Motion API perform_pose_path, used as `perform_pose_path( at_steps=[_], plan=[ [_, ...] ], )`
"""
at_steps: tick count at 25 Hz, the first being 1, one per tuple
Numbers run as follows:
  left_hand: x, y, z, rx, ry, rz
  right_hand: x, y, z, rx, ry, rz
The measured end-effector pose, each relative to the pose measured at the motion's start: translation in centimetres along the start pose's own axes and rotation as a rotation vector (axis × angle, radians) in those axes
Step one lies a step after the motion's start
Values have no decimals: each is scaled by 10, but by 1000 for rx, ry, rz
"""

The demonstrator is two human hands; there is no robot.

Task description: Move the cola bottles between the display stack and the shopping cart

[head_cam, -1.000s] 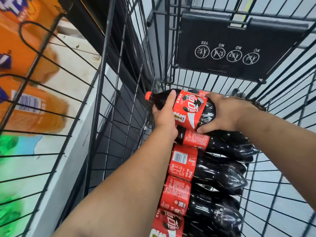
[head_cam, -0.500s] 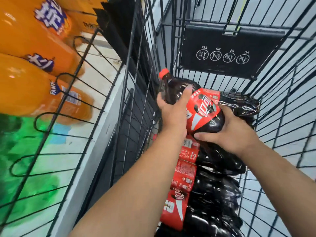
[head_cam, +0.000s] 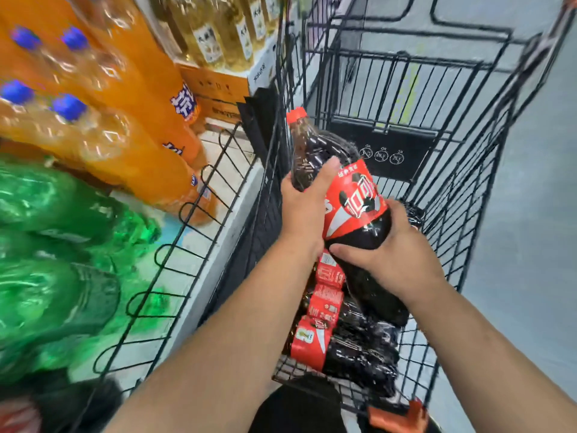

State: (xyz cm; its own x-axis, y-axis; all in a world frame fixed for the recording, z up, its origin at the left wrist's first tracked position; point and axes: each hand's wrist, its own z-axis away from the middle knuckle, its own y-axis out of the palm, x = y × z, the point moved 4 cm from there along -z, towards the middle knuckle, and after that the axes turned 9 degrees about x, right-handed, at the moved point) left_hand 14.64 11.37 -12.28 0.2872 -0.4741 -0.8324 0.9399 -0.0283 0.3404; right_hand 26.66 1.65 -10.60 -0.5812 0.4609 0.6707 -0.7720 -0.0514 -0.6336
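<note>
Both hands are grasping one cola bottle (head_cam: 354, 214) inside the shopping cart (head_cam: 474, 195). The left hand (head_cam: 304, 214) is curling round the bottle's left side at the shoulder and the upper edge of the label. The right hand (head_cam: 398, 254) is wrapping round the lower body just below the label, on the right. The bottle is sitting tilted between the two hands, its red cap (head_cam: 296, 115) pointing far and up and its base pointing near. It is hanging above further cola bottles (head_cam: 340, 348) lying on the cart floor. On the left, orange bottles (head_cam: 134, 126) and green bottles (head_cam: 56, 276) are lying on a display shelf (head_cam: 199, 264).
</note>
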Motion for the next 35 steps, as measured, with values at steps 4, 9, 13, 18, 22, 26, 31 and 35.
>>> perform_pose_path(
  at_steps=[4,9,13,18,22,26,31,35],
  plan=[
    [-35,7,48,-11,62,25,27,-21,38,-4,-78,-9],
    [-63,13,119,-75,153,33,47,-41,90,30,-194,-61],
    [-78,7,172,-127,268,60,61,-49,131,64,-288,-33],
    [-91,-20,259,-265,427,126,84,-42,194,184,-456,-19],
    [-96,-55,323,-376,491,142,102,-19,240,296,-571,-38],
    [-95,-95,383,-474,552,157,118,16,286,411,-644,-27],
    [-98,-146,450,-579,633,125,145,55,341,523,-699,-22],
    [-102,-194,502,-628,695,127,168,97,389,579,-745,-35]
  ],
)
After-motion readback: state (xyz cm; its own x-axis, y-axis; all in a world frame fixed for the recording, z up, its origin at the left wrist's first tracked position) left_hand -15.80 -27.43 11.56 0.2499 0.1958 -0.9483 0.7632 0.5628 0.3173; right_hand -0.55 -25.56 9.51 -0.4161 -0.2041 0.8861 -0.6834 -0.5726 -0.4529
